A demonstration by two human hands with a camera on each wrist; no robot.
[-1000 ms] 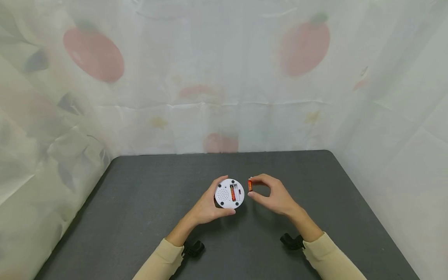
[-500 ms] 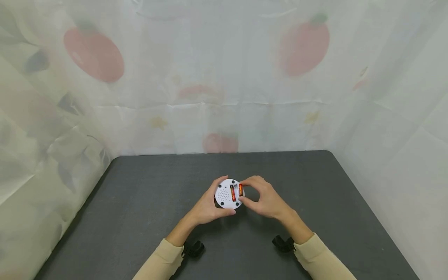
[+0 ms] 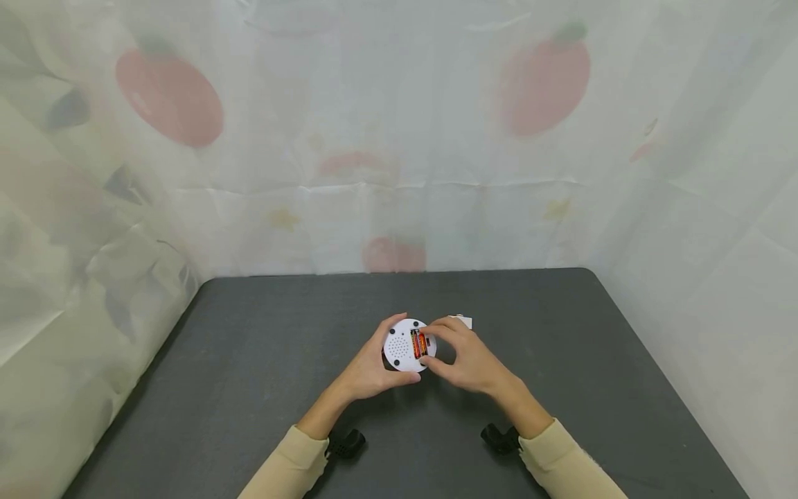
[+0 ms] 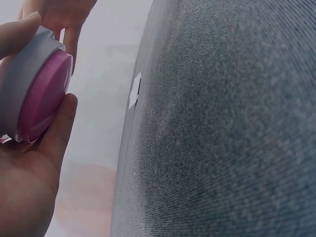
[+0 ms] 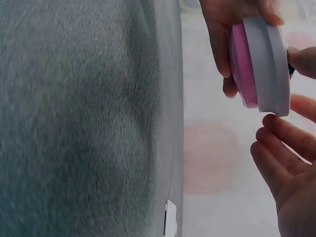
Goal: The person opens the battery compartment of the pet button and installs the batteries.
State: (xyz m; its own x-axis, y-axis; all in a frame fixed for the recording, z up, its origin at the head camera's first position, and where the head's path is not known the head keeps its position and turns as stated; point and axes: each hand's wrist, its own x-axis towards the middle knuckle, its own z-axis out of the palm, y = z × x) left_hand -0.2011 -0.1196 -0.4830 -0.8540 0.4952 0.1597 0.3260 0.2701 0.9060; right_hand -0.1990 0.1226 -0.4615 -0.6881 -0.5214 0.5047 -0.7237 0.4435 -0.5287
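Observation:
My left hand (image 3: pixel 372 367) grips a round white device (image 3: pixel 397 348) by its edge, its speaker holes and battery bay turned up. A pink dome (image 4: pixel 47 96) shows on its other side in the left wrist view. Two red-orange batteries (image 3: pixel 419 344) lie side by side in the bay. At the right one, thumb and index finger of my right hand (image 3: pixel 470 357) pinch its two ends. In the right wrist view, the other right fingers (image 5: pixel 274 158) spread loosely below the device's grey-looking rim (image 5: pixel 270 69).
A small flat white piece (image 3: pixel 464 321) lies on the dark grey table (image 3: pixel 299 319) behind my right hand. White sheeting (image 3: pixel 436 138) with a fruit print hangs around the table's back and sides. A black wrist mount (image 3: pixel 348 443) sits at the left cuff.
My right hand has moved left with the second battery, from beside the device into its bay next to the first. The white piece behind it has come into sight. The left hand stays put.

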